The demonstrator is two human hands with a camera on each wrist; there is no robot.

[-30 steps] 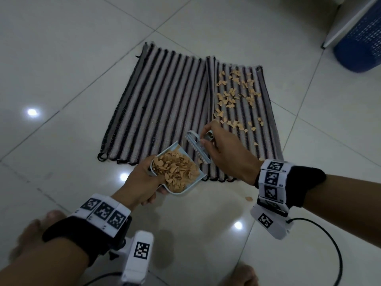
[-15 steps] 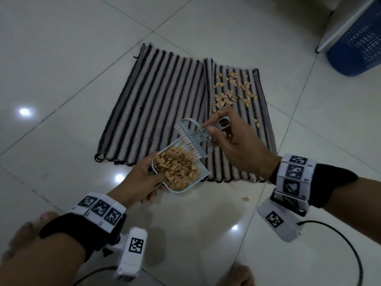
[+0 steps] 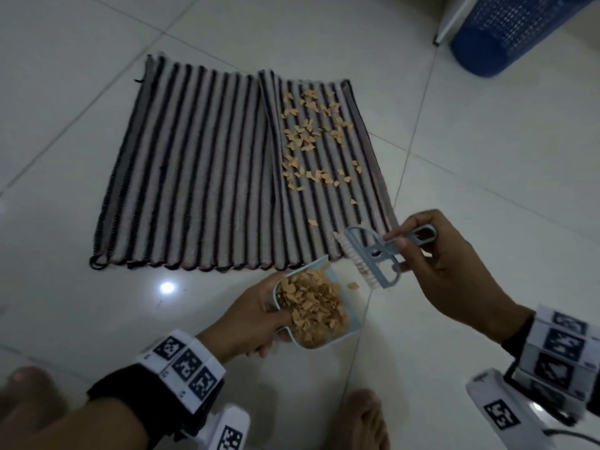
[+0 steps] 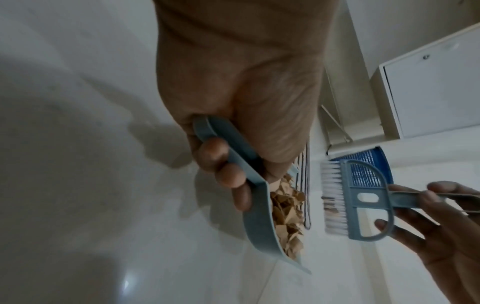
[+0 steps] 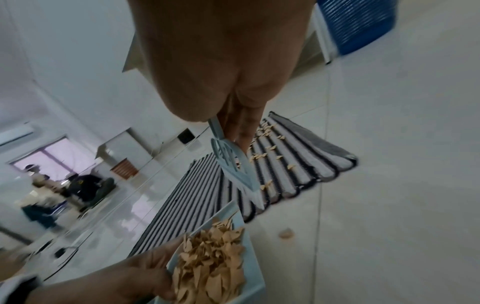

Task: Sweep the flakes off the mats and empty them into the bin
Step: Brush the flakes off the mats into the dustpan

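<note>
- Since the earlier frames, both hands are sitting nearer and further right: the dustpan [image 3: 344, 316] is now off the mats and over bare floor tile [image 3: 487, 190], and the brush [image 3: 373, 254] is over the near right corner of the right mat [image 3: 367, 177] instead of above the pan's load.
- Nearest in the head view, two bare feet [image 3: 360, 420] are showing at the bottom edge.
- Left hand [image 3: 250, 319] is gripping the dustpan by its handle, fingers curled under it and thumb lying along the left wall; the wrist view is showing the same wrap [image 4: 223, 164].
- Dustpan is carrying a heaped pile of tan flakes [image 3: 311, 306], mouth pointing toward the mats; whether its lip is touching the floor I cannot tell.
- One loose flake [image 5: 285, 234] is lying on the tile just right of the pan.
- Right hand [image 3: 454, 271] is pinching the brush handle between thumb and fingers, other fingers bracing the brush's loop; white bristles are pointing left, toward the pan's mouth, just beside it and apart from it.
- Beyond the hands, two striped mats are lying side by side, edges touching: the left mat [image 3: 194, 164] is looking swept, the right mat is carrying scattered flakes [image 3: 311, 138] mostly across its far half.
- Furthest, at the far right, a blue perforated bin [image 3: 506, 34] is standing beside a white cabinet [image 4: 428, 92], well apart from the mats.
</note>
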